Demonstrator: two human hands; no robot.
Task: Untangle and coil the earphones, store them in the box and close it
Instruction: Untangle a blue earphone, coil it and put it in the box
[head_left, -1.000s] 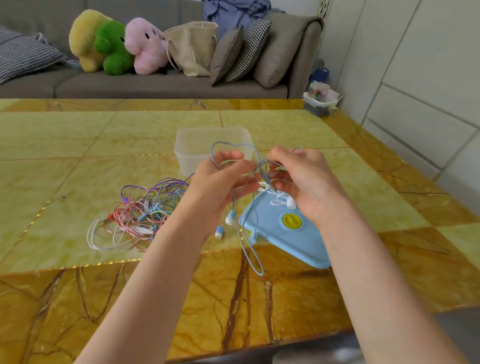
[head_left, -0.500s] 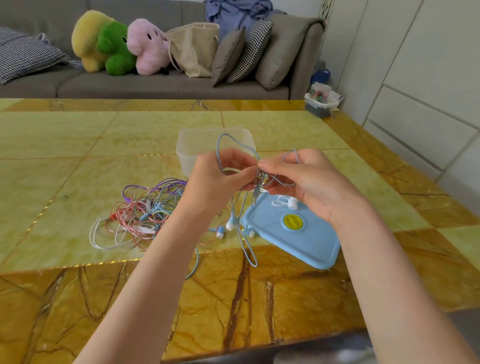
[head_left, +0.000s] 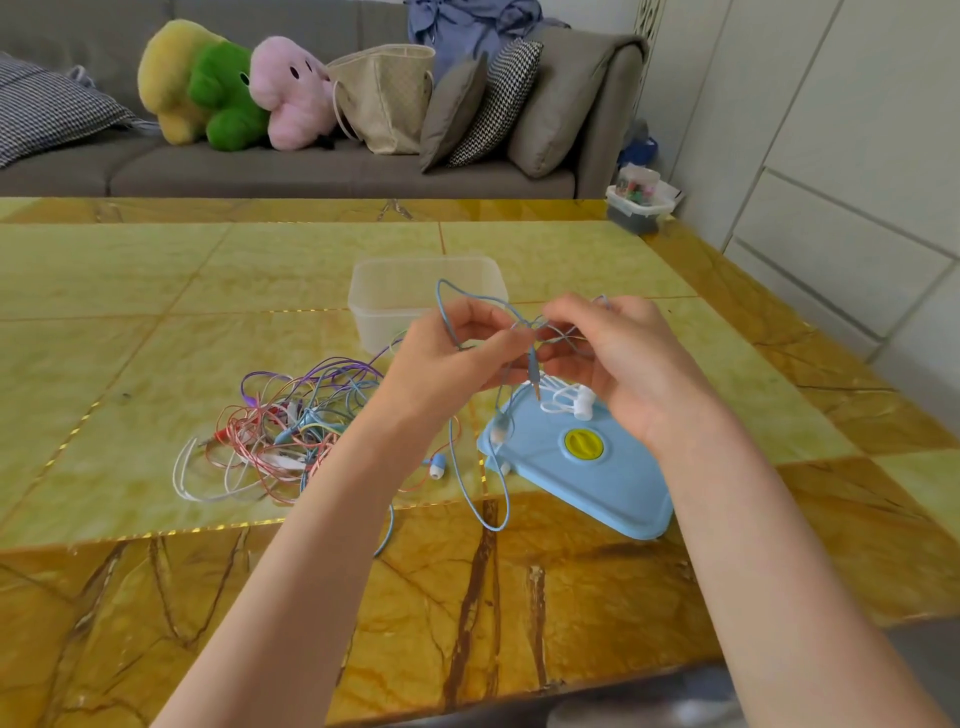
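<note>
Both hands are raised over the table, working a blue earphone cord (head_left: 457, 467). My left hand (head_left: 447, 358) pinches a loop of that cord, and my right hand (head_left: 618, 358) pinches the strands beside it, with the jack plug hanging between them. One long loop of the cord dangles to the table, and a blue earbud (head_left: 437, 466) lies below. A tangle of red, purple, white and blue earphones (head_left: 280, 426) lies to the left. The clear plastic box (head_left: 395, 296) stands open behind my hands. Its blue lid (head_left: 587, 483) lies flat, with white earphones (head_left: 569, 400) on it.
The table (head_left: 156, 597) is yellow and brown marble with its near edge at the bottom. Beyond the far edge stands a grey sofa (head_left: 291, 171) with plush toys, a bag and cushions. A small container (head_left: 640, 205) sits on the floor at the right.
My hands have drawn closer together and shifted their hold on the blue cord. The jack plug now hangs lower between them, and the cord loops have changed shape.
</note>
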